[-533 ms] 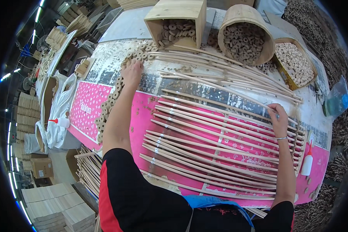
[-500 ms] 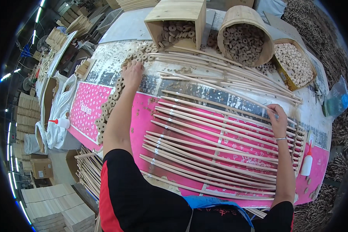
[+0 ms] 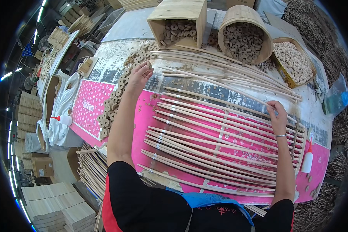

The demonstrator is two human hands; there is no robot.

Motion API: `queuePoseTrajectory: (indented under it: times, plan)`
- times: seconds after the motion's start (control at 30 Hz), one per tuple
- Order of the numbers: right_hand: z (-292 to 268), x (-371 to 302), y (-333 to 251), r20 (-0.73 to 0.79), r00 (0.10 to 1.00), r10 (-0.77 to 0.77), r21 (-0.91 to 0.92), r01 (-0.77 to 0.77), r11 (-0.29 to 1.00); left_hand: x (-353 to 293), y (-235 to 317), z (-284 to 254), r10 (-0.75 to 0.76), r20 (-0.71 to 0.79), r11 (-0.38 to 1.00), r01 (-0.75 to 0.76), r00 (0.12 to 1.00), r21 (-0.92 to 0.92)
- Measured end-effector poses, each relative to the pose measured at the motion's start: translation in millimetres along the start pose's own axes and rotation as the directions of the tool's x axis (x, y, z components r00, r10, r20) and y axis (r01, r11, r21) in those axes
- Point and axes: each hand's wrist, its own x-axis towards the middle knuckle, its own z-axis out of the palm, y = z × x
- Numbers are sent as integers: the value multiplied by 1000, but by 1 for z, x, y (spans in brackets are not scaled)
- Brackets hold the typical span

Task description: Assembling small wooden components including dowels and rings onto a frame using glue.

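Note:
My left hand [image 3: 140,77] is raised at the far left of the worktable, its fingers closed on a small wooden ring [image 3: 150,66]. My right hand [image 3: 277,116] pinches a long, thin wooden rod [image 3: 224,85] near its right end. That rod slants up to the left, and its far end lies close to my left hand. Below it, several similar rods [image 3: 216,148] lie side by side across a pink printed sheet [image 3: 140,116]. Their right ends meet a row of wooden rings [image 3: 299,139]. More loose rings [image 3: 121,83] trail along the left, beside my left forearm.
A square wooden box [image 3: 200,23] and a round wooden tub [image 3: 268,40] lie tipped, full of rings. A yellow-edged tray [image 3: 291,80] holds pale beads. White red-tipped bottles stand right [image 3: 307,159] and lie left [image 3: 64,120]. Bundled rods [image 3: 89,166] sit below the table's left edge.
My left hand has lifted from the loose rings and moved slightly right, a ring now showing at its fingertips. My right hand keeps its pinch on the rod, almost unmoved.

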Motion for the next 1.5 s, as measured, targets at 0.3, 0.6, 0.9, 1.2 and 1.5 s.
queuePoseTrajectory:
  times: [0.3,0.6,0.9,1.2,1.5]
  plan:
    - [1,-3,-1,3,1000,-6,-21,6,1000,-25,5,26,-97,186,985,121,978,-119]
    - [8,0,-5,-38,995,-95,-20,94,995,-42,3,53,-101,150,995,103,984,-5]
    - [2,9,-22,-26,995,-92,6,92,996,-48,-13,74,-81,18,996,81,997,44]
    - [1,18,-33,132,990,46,-229,-14,973,-49,-23,71,-38,-1,996,38,999,86]
    - [-3,16,12,92,987,-134,-139,146,979,-63,-24,78,376,-34,663,-243,926,707]
